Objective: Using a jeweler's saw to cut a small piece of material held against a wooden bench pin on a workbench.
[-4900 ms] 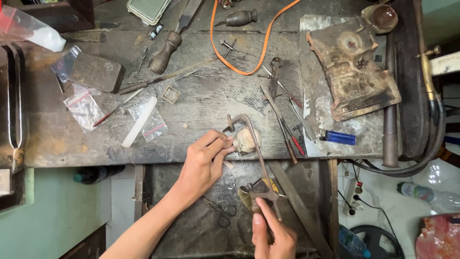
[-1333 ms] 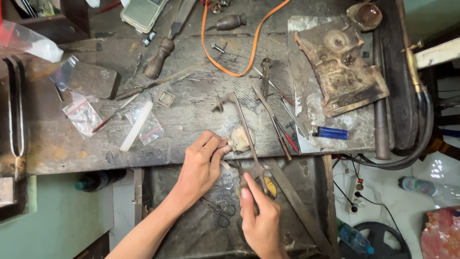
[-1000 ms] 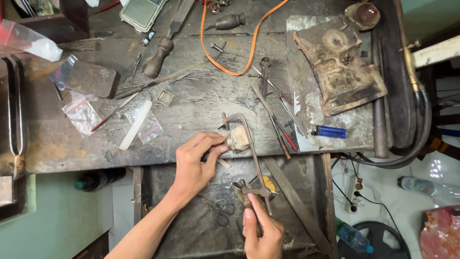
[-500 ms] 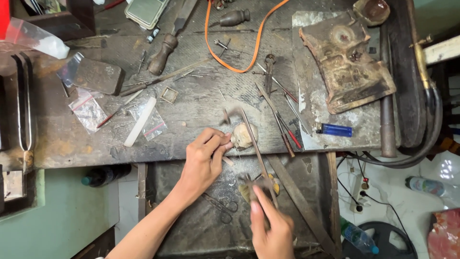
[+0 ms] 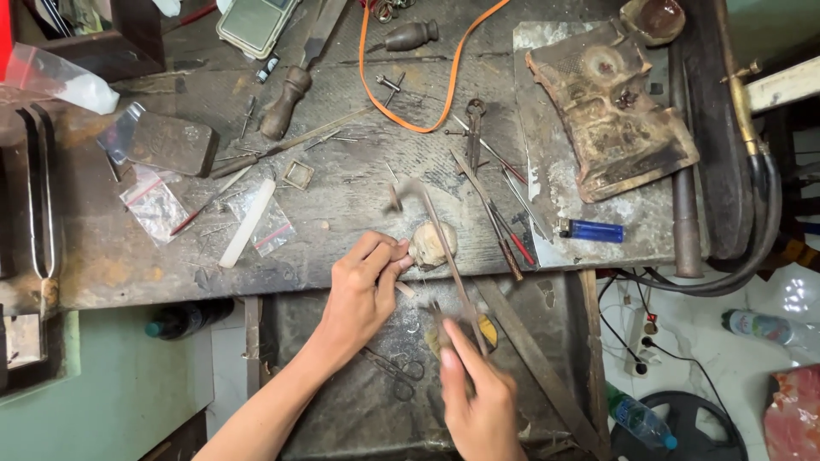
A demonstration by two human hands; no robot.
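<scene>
Two hands are working at one worn workbench (image 5: 171, 265), and everything here is placed from the pale bench peg (image 5: 432, 245) sitting at the bench's front edge. The left hand (image 5: 363, 286) is lying just left of the peg, its fingertips (image 5: 395, 256) pinched narrow and pressing against the peg's side; whatever small piece they are pinching is too small to make out. The right hand (image 5: 478, 401) is hovering below the peg, fingers curled around the handle of one saw frame (image 5: 444, 256), which is blurring and slanting up across the peg's right side. One blue lighter (image 5: 595, 230) is lying to the right of the peg, one orange cord (image 5: 427, 85) is looping well above it, one white stick (image 5: 248, 222) is resting off to its left beside two small clear bags (image 5: 158, 205), and one pair of scissors (image 5: 395, 369) is lying below it in the tray
</scene>
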